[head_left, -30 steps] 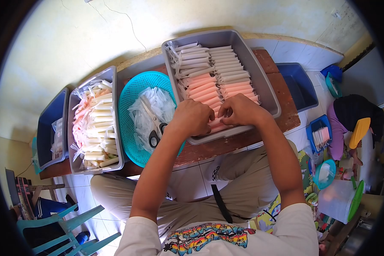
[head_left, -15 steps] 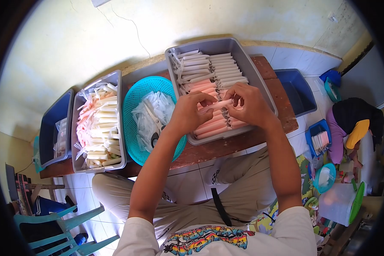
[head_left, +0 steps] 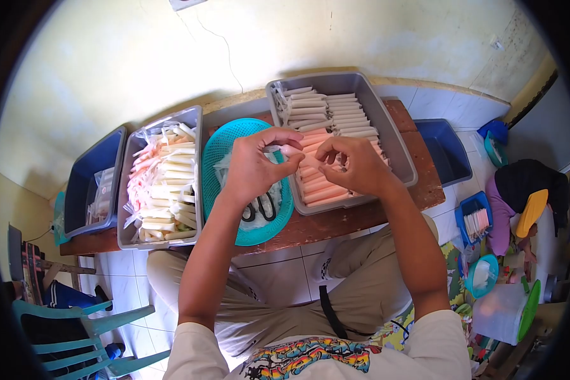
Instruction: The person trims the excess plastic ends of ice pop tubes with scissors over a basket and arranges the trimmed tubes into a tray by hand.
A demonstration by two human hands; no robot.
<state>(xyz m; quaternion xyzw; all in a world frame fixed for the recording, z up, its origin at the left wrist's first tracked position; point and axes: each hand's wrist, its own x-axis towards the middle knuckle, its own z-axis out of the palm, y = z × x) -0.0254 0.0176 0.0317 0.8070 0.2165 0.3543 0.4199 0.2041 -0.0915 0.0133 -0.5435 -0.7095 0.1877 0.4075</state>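
My left hand (head_left: 259, 161) is closed on a pink filled tube (head_left: 290, 151), raised above the right rim of the turquoise basket (head_left: 218, 142). My right hand (head_left: 354, 166) pinches the other end of the same tube, over the right grey tray (head_left: 386, 111). Rows of whitish tubes (head_left: 351, 114) and pink tubes (head_left: 320, 187) lie in that tray. Clear plastic pieces and black-handled scissors (head_left: 269, 206) rest in the basket, partly hidden by my left hand and wrist.
A left grey tray (head_left: 198, 190) holds cream and pink tubes, beside a dark blue bin (head_left: 76, 183). All stand on a red-brown bench (head_left: 427, 168). On the right, a person (head_left: 529, 183) bends near a blue container (head_left: 462, 212). A teal chair (head_left: 120, 320) stands lower left.
Both hands rose from the right tray with a pink tube, and my left hand moved left over the basket. The view has shifted, so the trays appear lower and further right.
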